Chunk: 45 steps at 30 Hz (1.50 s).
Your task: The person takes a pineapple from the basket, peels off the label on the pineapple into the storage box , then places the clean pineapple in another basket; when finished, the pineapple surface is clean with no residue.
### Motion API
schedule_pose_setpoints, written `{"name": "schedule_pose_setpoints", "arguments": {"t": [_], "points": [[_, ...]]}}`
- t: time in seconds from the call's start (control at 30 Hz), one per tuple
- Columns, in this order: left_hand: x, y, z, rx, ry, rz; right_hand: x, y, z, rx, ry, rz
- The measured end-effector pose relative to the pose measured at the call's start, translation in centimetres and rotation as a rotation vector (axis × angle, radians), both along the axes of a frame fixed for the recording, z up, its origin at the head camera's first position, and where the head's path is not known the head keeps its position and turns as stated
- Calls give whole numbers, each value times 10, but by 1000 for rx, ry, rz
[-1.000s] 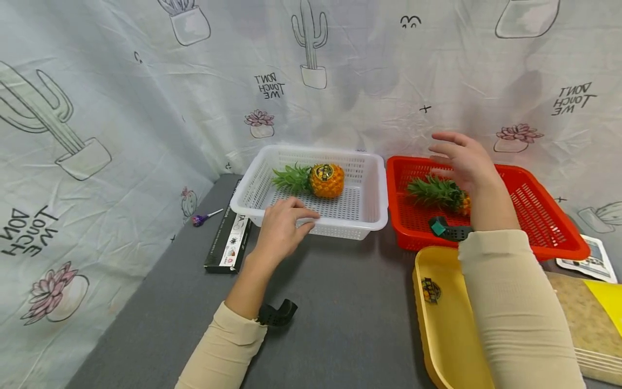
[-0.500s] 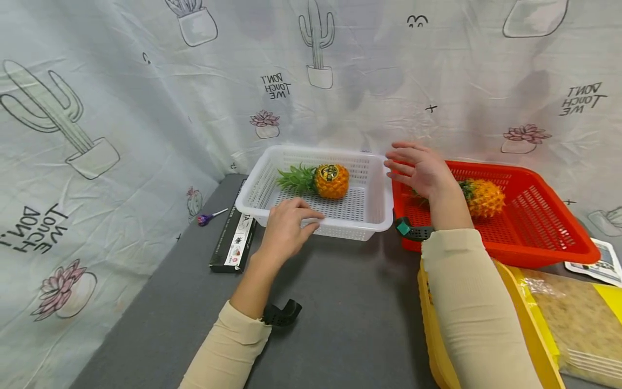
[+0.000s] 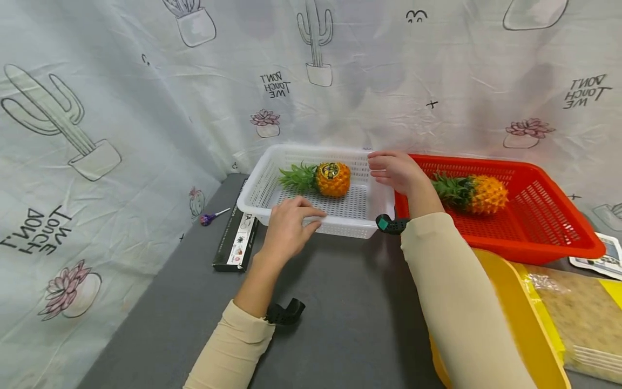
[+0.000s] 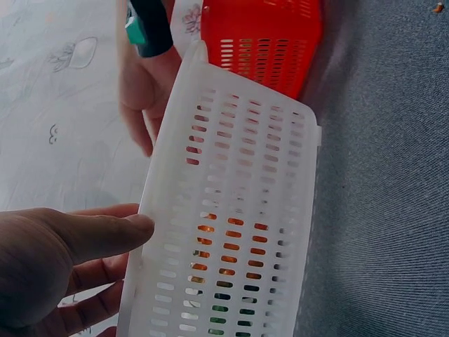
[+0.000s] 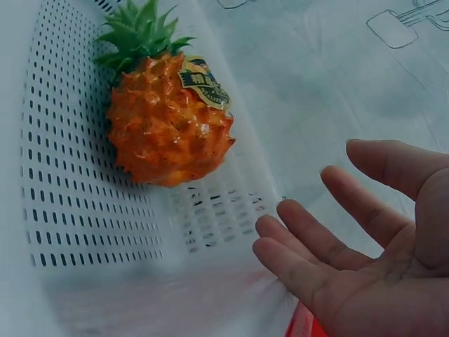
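Note:
A white plastic basket [image 3: 366, 229] holds a toy-like orange pineapple [image 3: 333, 180] with green leaves and a dark round label, lying on its side. At the basket's front rim, my left hand [image 3: 290, 227] has its thumb outside and its fingers over the inner side, pinching the rim. My right hand [image 3: 398, 172] is over the white basket's right end, holding nothing. In the right wrist view its fingers [image 5: 316, 235] are spread and slightly bent, apart from the pineapple. A second pineapple [image 3: 486, 195] lies in the red basket [image 3: 529, 243] to the right.
A yellow tray [image 3: 527, 329] lies partly under my right forearm. Beside it are a bag of tan material [image 3: 578, 319] and a white packet [image 3: 600, 259]. A black box [image 3: 233, 243] and a purple lollipop [image 3: 209, 218] lie left. A printed curtain [image 3: 359, 81] hangs behind.
My right hand has moved left, from above the red basket to the white basket's right end, uncovering the second pineapple. My left hand stays at the rim. Both pineapples remain in their baskets.

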<state>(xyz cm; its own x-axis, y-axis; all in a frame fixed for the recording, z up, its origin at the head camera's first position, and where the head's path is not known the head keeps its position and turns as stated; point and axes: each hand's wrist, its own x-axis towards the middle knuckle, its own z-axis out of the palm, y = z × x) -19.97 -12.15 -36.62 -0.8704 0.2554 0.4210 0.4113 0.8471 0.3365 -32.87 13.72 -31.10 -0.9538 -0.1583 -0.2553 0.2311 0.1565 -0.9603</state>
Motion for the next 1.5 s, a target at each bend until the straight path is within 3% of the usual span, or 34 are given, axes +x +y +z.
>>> {"name": "schedule_pose_setpoints", "arguments": {"t": [0.3,0.47,0.87,1.13,1.5], "points": [[0,-8,3,2,-51,22,-15,-22,-4,35,-30,19],[-2,-8,6,2,-39,14,-22,-26,-6,58,-13,28],[-2,-6,9,7,-32,10,-28,-35,-11,278,43,139],[-2,0,12,-7,-48,7,-29,-38,-17,418,106,255],[-1,0,13,-19,-63,13,-37,-41,-26,476,88,304]]}}
